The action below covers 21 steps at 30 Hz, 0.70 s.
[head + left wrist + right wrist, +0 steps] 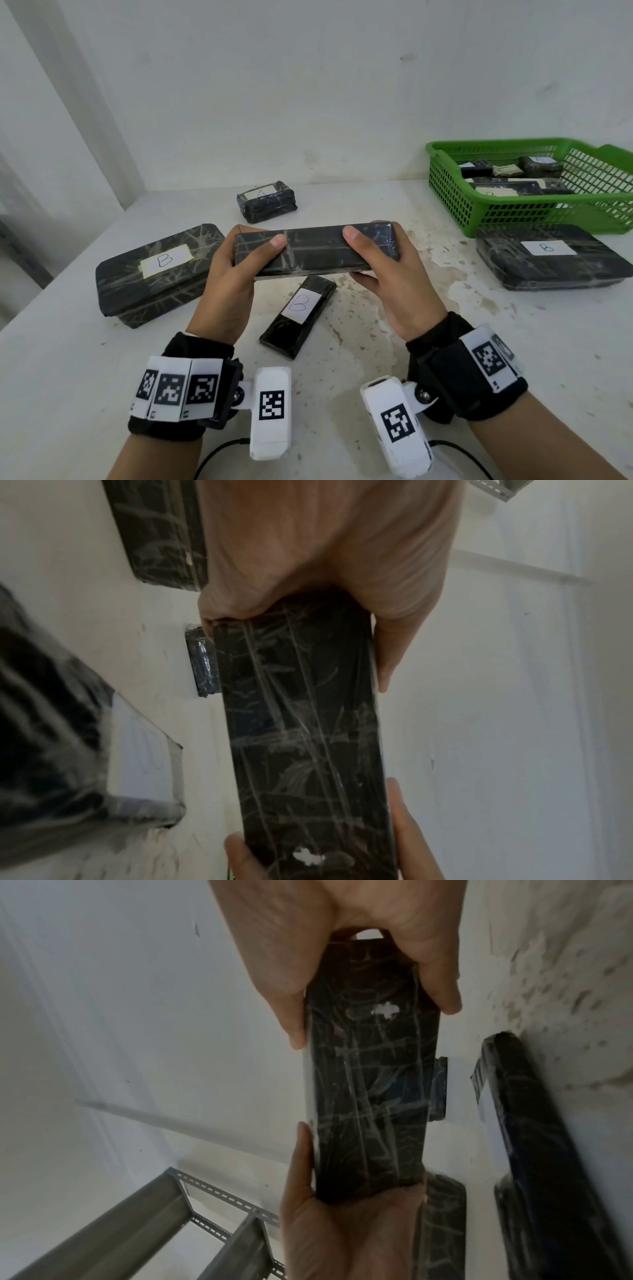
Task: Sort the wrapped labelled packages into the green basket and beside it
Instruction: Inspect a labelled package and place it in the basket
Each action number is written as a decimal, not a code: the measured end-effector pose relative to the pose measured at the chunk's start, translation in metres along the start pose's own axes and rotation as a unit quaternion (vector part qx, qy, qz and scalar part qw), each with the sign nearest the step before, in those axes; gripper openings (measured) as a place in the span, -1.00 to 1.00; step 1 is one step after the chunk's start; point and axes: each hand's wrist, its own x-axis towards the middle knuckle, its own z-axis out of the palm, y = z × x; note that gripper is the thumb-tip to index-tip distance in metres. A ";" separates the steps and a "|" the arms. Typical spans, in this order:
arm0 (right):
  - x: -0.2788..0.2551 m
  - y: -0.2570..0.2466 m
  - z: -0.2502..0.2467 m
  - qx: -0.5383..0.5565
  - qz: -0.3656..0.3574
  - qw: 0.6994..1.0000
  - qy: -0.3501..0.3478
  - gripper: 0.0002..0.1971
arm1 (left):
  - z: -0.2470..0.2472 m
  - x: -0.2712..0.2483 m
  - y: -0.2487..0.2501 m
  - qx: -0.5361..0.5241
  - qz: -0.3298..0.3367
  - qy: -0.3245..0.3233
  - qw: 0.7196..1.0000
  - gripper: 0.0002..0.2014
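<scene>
A long black wrapped package (315, 249) (304, 737) (369, 1085) is held above the table, no label showing on its visible faces. My left hand (236, 270) grips its left end, thumb on top. My right hand (380, 270) grips its right end the same way. The green basket (452, 192) stands at the back right with several wrapped packages inside. A large package labelled B (548, 257) lies right in front of the basket. Another large B package (154, 274) lies at the left. A slim B package (298, 315) lies under my hands. A small A package (267, 202) sits behind.
The white, stained table (394, 342) ends at the wall behind and drops off at the left edge. A grey metal shelf frame (171, 1223) shows in the right wrist view, beyond the table. Cables trail from the wrist cameras near the front edge.
</scene>
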 end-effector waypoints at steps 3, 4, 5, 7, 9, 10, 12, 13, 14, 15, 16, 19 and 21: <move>0.001 -0.001 -0.001 -0.012 0.003 1.000 -0.005 -0.49 | -0.002 0.001 0.001 -0.008 -0.006 -0.007 1.000 -0.60; 0.001 0.001 -0.001 -0.012 0.008 1.000 -0.004 -0.53 | -0.002 0.001 0.000 -0.005 -0.009 -0.006 1.000 -0.65; 0.001 0.003 -0.001 -0.008 0.016 1.000 -0.002 -0.60 | -0.002 0.001 0.000 0.001 -0.012 -0.004 1.000 -0.69; 0.002 0.004 -0.001 0.000 0.032 0.999 0.004 -0.69 | -0.001 0.001 -0.002 0.010 -0.016 -0.003 1.000 -0.73; 0.002 0.005 -0.001 -0.012 0.027 1.000 0.012 -0.68 | -0.001 0.002 -0.003 0.013 -0.013 -0.002 1.000 -0.71; 0.003 0.004 -0.001 -0.023 0.018 0.999 0.014 -0.65 | -0.001 0.002 -0.003 0.010 -0.009 -0.004 1.000 -0.70; 0.003 0.002 -0.001 -0.033 0.009 0.999 0.014 -0.55 | -0.002 0.002 -0.001 0.000 -0.004 -0.014 1.000 -0.71; 0.003 0.001 -0.001 -0.029 0.013 0.999 0.011 -0.52 | -0.002 0.002 -0.001 -0.005 -0.004 -0.019 1.000 -0.73; 0.003 0.001 -0.002 -0.025 0.019 0.999 0.007 -0.53 | -0.001 0.003 0.000 -0.006 -0.004 -0.018 1.000 -0.77; 0.003 0.001 -0.003 -0.026 0.023 0.999 0.004 -0.57 | -0.001 0.003 0.000 -0.004 -0.005 -0.015 1.000 -0.81; 0.004 0.001 -0.003 -0.032 0.027 0.999 0.003 -0.64 | 0.000 0.003 -0.001 -0.001 -0.007 -0.012 1.000 -0.85; 0.003 0.000 -0.002 -0.039 0.041 0.998 0.008 -0.71 | 0.002 0.002 -0.002 0.003 -0.012 -0.011 1.000 -0.85; 0.002 -0.002 -0.002 -0.044 0.027 0.999 0.003 -0.63 | 0.001 0.002 -0.001 0.000 -0.004 -0.012 1.000 -0.83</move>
